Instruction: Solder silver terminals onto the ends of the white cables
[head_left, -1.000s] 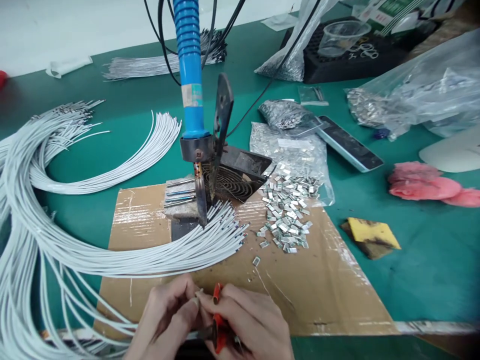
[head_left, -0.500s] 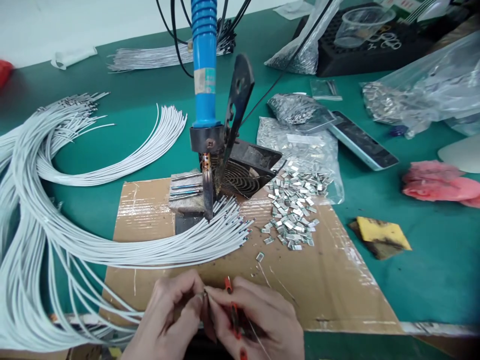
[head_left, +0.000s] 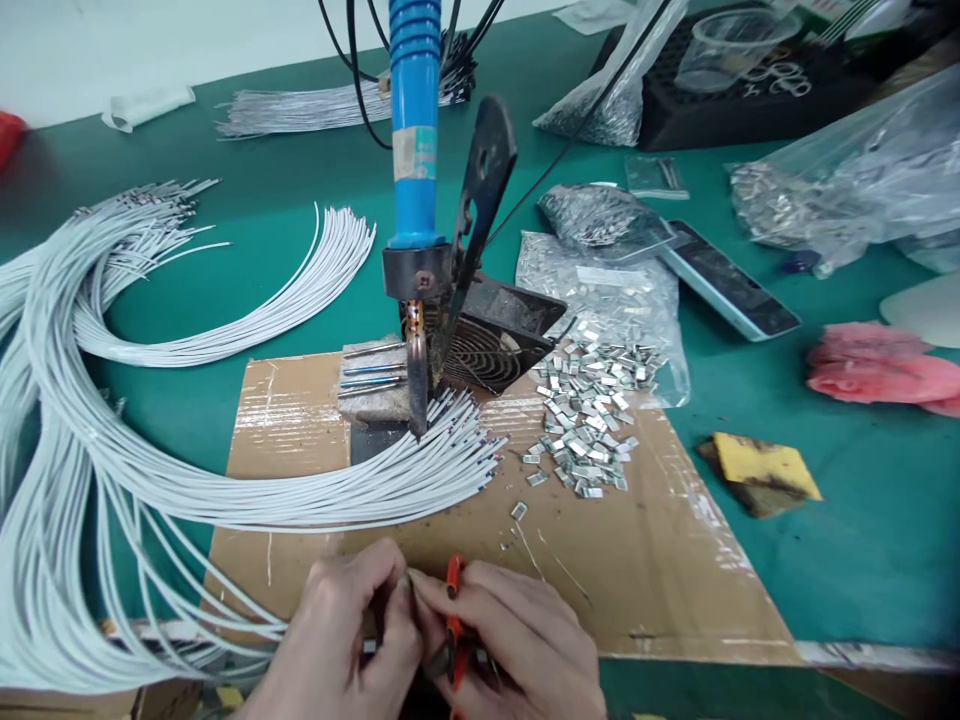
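Both my hands work close together at the near edge of a cardboard sheet [head_left: 660, 560]. My right hand [head_left: 517, 640] is closed round a small red-handled plier [head_left: 454, 620]. My left hand [head_left: 352, 640] pinches something tiny against the plier's tip; I cannot make out what it is. Just beyond my hands lies a fanned bundle of thin white wires [head_left: 315, 500], their stripped ends pointing right. A pile of small metal terminals [head_left: 585, 420] sits on the cardboard to the right of those ends.
A blue-handled soldering iron [head_left: 415, 150] stands tip-down in a black holder [head_left: 480, 330] with a small fan. More white wires [head_left: 67, 330] loop at the left. Bags of metal parts [head_left: 825, 190], a phone [head_left: 731, 282], a yellow sponge [head_left: 761, 470] and pink cloth [head_left: 877, 370] lie right.
My hands have stayed at the near edge, shifting slightly; the red plier handle now shows between my fingers again. The view has drifted a little left, so everything sits slightly further right.
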